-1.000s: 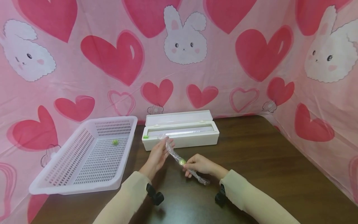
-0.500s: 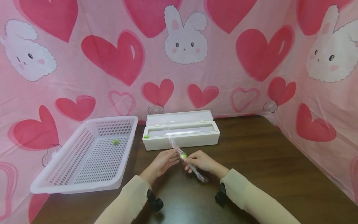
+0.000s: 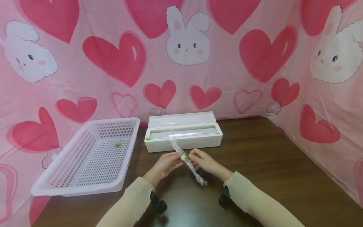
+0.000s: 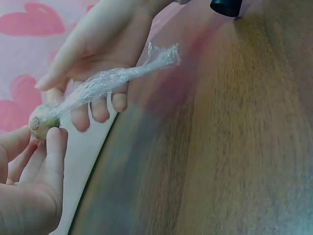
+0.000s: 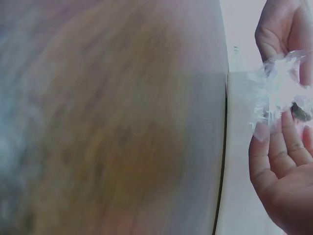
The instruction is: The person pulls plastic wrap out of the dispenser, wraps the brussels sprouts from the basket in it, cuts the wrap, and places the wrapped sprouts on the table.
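Over a dark wood-grain table (image 3: 269, 164), we found a person's two hands meeting around a small green ball (image 3: 184, 157) held above the tabletop, in front of a white cling-film dispenser (image 3: 201, 143). The left hand (image 3: 164, 165) pinched the ball between thumb and fingers, as we saw most clearly from the left wrist. Clear film (image 3: 194, 171) wrapped the ball and ran out from it in two crumpled, twisted tails: one slanted toward the person, the other toward the dispenser, though we could not tell whether it touched the box. The right hand (image 3: 205, 162) lay just beside the ball, its fingers loosely extended behind the near tail and its thumb standing clear of them.

Behind the hands, we saw the dispenser with its lid (image 3: 181, 119) raised and a green tab (image 3: 148, 138) at the left end of its front edge. To the left stood a white perforated basket (image 3: 77, 191), a small green item (image 3: 117, 144) resting on its slotted floor. Cream sleeves (image 3: 246, 194) and black wrist cameras (image 3: 158, 203) framed the work, and a pink backdrop (image 3: 221, 63) printed with hearts and white rabbits rose beyond the table.
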A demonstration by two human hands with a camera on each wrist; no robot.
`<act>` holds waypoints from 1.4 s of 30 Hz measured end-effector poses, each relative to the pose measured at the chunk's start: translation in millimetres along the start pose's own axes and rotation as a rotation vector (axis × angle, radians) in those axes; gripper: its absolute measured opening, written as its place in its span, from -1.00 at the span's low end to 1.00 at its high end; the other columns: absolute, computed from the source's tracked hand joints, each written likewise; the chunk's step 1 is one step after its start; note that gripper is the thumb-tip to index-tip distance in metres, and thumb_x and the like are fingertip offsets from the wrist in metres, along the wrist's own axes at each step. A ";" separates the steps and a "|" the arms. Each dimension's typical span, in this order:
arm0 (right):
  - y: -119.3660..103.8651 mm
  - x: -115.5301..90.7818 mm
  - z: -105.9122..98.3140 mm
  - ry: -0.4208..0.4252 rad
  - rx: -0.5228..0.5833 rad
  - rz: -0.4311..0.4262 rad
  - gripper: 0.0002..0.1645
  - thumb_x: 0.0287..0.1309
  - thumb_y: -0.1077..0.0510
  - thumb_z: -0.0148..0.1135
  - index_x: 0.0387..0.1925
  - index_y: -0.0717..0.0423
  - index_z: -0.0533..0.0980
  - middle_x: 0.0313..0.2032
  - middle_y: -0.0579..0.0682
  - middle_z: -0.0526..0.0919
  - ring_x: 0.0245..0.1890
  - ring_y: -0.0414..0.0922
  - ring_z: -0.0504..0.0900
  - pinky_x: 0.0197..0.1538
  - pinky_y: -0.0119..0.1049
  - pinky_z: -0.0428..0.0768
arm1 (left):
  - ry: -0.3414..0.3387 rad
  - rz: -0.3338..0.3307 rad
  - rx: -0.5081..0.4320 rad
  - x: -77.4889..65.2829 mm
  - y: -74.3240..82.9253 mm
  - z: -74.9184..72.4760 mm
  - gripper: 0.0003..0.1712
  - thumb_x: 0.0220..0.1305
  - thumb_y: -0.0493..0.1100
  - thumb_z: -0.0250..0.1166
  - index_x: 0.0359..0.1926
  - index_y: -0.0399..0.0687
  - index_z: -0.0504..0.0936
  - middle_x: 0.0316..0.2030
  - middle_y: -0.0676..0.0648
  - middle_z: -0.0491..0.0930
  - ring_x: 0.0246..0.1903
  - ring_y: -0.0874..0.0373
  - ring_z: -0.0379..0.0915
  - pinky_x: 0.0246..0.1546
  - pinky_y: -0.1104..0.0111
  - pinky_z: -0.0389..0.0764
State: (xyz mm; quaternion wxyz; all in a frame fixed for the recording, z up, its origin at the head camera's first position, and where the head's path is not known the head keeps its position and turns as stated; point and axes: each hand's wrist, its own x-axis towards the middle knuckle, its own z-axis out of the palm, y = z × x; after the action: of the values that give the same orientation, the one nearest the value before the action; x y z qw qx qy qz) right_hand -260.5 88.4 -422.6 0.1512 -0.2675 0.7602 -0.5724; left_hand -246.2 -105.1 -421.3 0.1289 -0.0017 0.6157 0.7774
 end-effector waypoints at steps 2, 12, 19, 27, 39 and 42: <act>1.2 -0.2 -0.9 0.005 0.011 -0.059 -0.81 0.33 0.21 -0.04 -0.15 0.29 0.34 -0.31 0.11 0.55 -0.37 -0.07 0.56 -0.29 -0.02 0.56 | 0.020 0.005 -0.012 1.0 -0.5 -1.3 -0.57 0.31 -0.27 0.10 0.09 -0.55 0.36 -0.07 -0.25 0.54 -0.08 0.00 0.48 -0.07 0.25 0.48; -25.3 -13.0 0.5 -0.084 -0.091 -0.245 -0.82 0.12 0.50 0.03 -0.22 0.43 0.49 -0.22 0.30 0.56 -0.23 -0.11 0.49 -0.16 -0.30 0.48 | 0.012 0.012 -0.039 2.9 0.3 -4.0 -0.58 0.32 -0.30 0.09 0.08 -0.58 0.35 -0.11 -0.24 0.55 -0.13 0.05 0.50 -0.07 0.25 0.48; -29.7 -12.7 2.5 -0.044 -0.075 -0.207 -0.84 0.13 0.41 0.12 -0.22 0.40 0.52 -0.26 0.20 0.59 -0.28 -0.14 0.51 -0.21 -0.31 0.49 | 0.029 0.017 -0.026 3.2 0.0 -2.9 -0.60 0.32 -0.32 0.08 0.08 -0.57 0.36 -0.07 -0.30 0.53 -0.15 0.05 0.52 -0.09 0.25 0.49; -29.2 -8.0 7.4 0.057 0.028 -0.249 -0.85 0.15 0.43 0.10 -0.27 0.50 0.51 -0.30 0.32 0.57 -0.30 0.19 0.55 -0.20 0.11 0.50 | 0.054 0.049 0.020 2.2 0.0 0.1 -0.64 0.30 -0.35 0.09 0.04 -0.58 0.40 -0.03 -0.36 0.49 -0.18 0.06 0.53 -0.12 0.25 0.50; -45.4 -1.3 16.8 0.228 0.084 -0.099 -0.80 0.21 0.33 0.09 -0.21 0.45 0.50 -0.30 0.11 0.54 -0.35 0.13 0.52 -0.34 -0.34 0.52 | 0.119 0.045 0.034 1.5 2.3 9.7 -0.69 0.29 -0.37 0.09 -0.02 -0.57 0.44 -0.05 -0.38 0.48 -0.14 -0.02 0.53 -0.16 0.29 0.52; -47.1 0.5 19.1 0.242 0.087 -0.090 -0.80 0.21 0.33 0.10 -0.21 0.44 0.50 -0.29 0.06 0.49 -0.35 0.17 0.51 -0.35 -0.33 0.50 | 0.122 0.075 0.041 1.4 3.7 9.6 -0.68 0.29 -0.39 0.08 -0.01 -0.60 0.43 -0.04 -0.43 0.46 -0.15 -0.03 0.53 -0.16 0.28 0.53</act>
State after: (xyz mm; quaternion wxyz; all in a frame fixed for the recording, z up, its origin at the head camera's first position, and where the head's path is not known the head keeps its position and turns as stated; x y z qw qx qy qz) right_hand -239.7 63.5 -383.4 0.0438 -0.2234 0.7347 -0.6390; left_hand -246.8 -96.5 -415.7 0.0617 -0.0233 0.6380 0.7672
